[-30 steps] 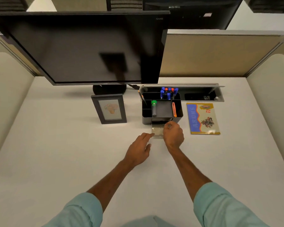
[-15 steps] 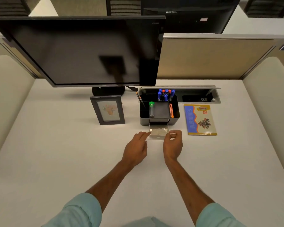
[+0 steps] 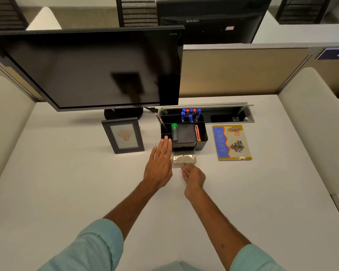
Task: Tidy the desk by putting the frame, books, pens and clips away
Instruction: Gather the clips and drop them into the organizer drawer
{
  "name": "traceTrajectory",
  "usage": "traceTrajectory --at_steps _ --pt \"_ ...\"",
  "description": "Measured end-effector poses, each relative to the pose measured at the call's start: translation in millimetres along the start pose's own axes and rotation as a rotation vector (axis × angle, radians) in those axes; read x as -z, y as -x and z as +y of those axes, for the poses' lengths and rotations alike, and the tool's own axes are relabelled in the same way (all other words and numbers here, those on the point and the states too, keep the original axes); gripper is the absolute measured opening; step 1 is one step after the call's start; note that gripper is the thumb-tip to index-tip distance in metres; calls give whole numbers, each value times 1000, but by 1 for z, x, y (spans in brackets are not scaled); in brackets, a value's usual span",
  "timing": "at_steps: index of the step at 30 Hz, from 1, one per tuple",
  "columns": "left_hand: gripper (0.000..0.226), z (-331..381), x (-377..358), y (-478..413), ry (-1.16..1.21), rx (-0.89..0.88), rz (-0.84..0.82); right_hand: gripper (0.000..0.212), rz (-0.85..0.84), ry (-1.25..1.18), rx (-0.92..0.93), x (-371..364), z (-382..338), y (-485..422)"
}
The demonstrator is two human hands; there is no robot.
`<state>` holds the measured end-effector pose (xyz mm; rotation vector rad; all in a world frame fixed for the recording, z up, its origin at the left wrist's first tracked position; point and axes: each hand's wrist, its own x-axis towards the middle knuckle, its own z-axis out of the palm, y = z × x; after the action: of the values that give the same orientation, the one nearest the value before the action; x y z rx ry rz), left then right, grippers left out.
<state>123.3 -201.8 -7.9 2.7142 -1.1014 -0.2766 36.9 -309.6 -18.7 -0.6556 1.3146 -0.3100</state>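
Note:
A black desk organiser (image 3: 202,142) stands mid-desk with blue pens (image 3: 190,114) upright in its back compartment. Its clear drawer (image 3: 184,157) is pulled out at the front, with small pale items inside. My left hand (image 3: 160,165) lies flat with straight fingers, its fingertips against the organiser's left front corner. My right hand (image 3: 193,177) has curled fingers at the drawer's front edge and pinches its small pull. A dark picture frame (image 3: 123,136) stands left of the organiser. A blue and yellow book (image 3: 232,142) lies flat to its right.
A large dark monitor (image 3: 90,71) stands at the back left, its foot behind the frame. An open cable recess (image 3: 227,116) runs behind the organiser. A green-capped tube (image 3: 174,132) and orange bands (image 3: 197,133) sit in the organiser. Padded partitions close both sides.
My left hand moved forward from beside the drawer to the organiser's left corner and flattened. My right hand shifted left from the drawer's right corner to its front middle.

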Motion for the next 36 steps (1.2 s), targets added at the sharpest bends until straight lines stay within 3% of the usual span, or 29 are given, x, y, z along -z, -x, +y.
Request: traceTrajectory --at_steps 3,9,23,36 --pt "78 2 -2 -1 5 18 -25 12 -10 23 14 -5 -4 -1" --pt "81 1 -2 -2 -2 21 -60 15 -42 74 57 -17 -14 -2" --pt "86 -3 -3 -4 10 16 -75 71 -247 66 28 -32 -37 -4" --pt "89 -6 7 -3 21 -2 -119 70 -268 37 22 -36 -37 7"
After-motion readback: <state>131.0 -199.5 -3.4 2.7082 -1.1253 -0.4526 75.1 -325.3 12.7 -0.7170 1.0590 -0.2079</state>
